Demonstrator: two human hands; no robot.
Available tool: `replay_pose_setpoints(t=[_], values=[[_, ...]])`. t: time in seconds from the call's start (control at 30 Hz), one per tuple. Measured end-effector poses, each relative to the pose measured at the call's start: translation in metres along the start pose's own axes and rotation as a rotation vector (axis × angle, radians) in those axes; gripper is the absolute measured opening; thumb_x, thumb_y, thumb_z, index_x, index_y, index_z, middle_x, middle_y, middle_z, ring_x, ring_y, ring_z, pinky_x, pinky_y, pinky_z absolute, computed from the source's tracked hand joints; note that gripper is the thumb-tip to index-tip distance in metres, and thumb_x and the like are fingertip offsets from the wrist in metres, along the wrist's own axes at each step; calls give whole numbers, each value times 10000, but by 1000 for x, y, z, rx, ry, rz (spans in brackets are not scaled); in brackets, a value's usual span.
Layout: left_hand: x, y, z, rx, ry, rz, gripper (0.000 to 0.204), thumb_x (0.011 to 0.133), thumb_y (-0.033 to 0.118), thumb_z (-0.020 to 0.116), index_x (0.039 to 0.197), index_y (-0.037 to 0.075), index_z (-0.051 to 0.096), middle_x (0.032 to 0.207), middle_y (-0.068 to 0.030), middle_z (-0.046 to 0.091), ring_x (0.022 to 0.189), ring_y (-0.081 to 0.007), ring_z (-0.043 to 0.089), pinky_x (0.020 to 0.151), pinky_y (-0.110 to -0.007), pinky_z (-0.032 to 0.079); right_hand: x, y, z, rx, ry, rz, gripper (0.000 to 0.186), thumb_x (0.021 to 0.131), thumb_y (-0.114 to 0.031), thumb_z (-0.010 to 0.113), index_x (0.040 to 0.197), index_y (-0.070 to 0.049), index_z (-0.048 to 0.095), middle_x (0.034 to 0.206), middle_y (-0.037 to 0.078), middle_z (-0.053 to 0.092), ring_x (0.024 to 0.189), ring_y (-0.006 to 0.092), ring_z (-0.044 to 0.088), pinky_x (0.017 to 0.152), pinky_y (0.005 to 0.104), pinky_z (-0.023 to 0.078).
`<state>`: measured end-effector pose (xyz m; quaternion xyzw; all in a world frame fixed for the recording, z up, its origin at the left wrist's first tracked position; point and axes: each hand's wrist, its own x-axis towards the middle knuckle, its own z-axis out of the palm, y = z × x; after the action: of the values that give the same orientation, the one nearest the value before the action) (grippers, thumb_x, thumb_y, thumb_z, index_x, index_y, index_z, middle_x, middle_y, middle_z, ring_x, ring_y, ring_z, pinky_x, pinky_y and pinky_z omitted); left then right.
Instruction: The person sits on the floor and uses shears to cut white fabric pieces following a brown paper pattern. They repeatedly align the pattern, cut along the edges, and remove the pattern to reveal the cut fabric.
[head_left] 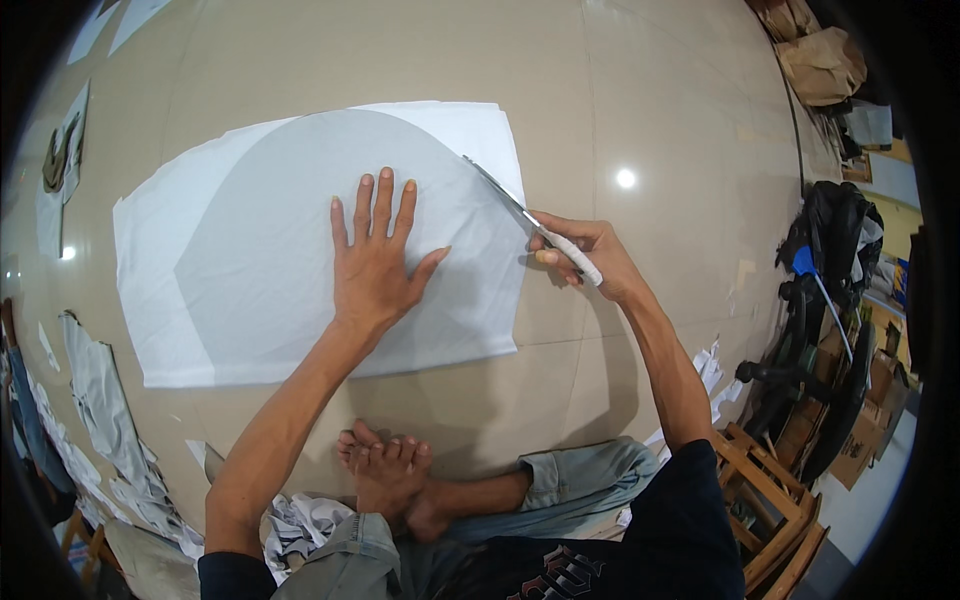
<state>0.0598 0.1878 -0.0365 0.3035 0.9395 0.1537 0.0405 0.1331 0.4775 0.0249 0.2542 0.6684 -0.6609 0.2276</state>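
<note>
A white fabric sheet point(145, 290) lies on the tiled floor, with a light grey rounded shape point(260, 230) showing over most of it. My left hand point(377, 255) rests palm down on the grey area, fingers spread and holding nothing. My right hand point(590, 255), just right of the fabric, grips scissors point(560, 245) with a white wrapped handle. Their long blades point up and left over the upper right part of the sheet, the tips near the grey shape's curved edge. My bare feet point(395, 480) are crossed below the sheet.
Fabric scraps point(110, 420) lie along the left and around my legs. To the right are brown bags point(820, 65), black plastic bags point(840, 225), a blue-headed long-handled tool point(805, 260), black wheeled furniture point(790, 375), cardboard point(860, 430) and wooden frames point(765, 490). The tiled floor point(650, 120) surrounds the sheet.
</note>
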Motion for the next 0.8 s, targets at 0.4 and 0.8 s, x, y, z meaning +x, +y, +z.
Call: replay_pose_setpoints(t=[0.4,0.8], values=[[-1,-1,1,22,-32,-12,839,983,603,550,1619,124,288,1696,-144,197,1582,-331,110,1259,-609,73,6,-11,-4,-121,-5,31,531,855,-79,818,1364,-87,665,933,31,723,540,51,507,460,231,403],[0,-2,1,31,-50,-18,840,992,625,505,1628,135,260,1703,-135,170,1585,-323,82,1265,-595,43,20,-18,5,-93,-14,-3,537,838,-129,852,1346,-92,681,936,19,726,536,44,505,456,228,390]])
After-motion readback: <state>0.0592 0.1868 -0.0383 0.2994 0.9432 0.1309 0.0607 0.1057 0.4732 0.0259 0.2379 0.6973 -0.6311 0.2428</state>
